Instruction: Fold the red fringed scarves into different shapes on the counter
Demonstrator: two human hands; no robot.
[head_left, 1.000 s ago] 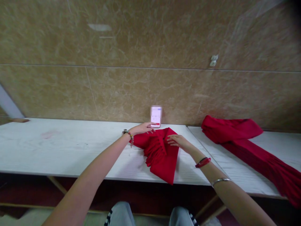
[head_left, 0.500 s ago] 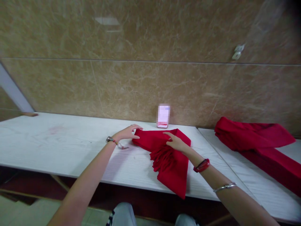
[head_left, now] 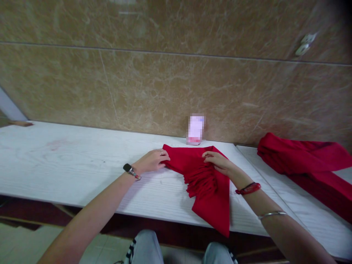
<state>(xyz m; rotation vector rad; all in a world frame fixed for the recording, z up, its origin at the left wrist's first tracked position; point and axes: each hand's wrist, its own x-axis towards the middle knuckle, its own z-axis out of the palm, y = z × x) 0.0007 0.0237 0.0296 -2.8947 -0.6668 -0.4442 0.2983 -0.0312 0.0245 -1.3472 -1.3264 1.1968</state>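
Note:
A red scarf [head_left: 211, 212] lies folded on the white tabletop, with its bunched fringe turned toward the left. One flap reaches left along the back, and a pointed corner hangs just over the front edge. At the left end of that flap, my left hand [head_left: 154, 160] has its fingers closed on the cloth, with a ring on one finger. My right hand [head_left: 218, 162] lies over the scarf near its back right fold, above the fringe. Its fingers are curled together against the fabric, and the fingertips are partly hard to make out.
Behind the scarf a phone [head_left: 195, 129] leans against the marble-patterned wall [head_left: 154, 88]. More folded red cloth [head_left: 299, 154] rests on the adjoining section at the right, past a seam. The white table [head_left: 68, 168] runs along the wall. My knees are below its front edge.
My left hand has gone from open beside the scarf's left end to closed on it. My right hand's fingers have curled in at the cloth. The view has tilted slightly down.

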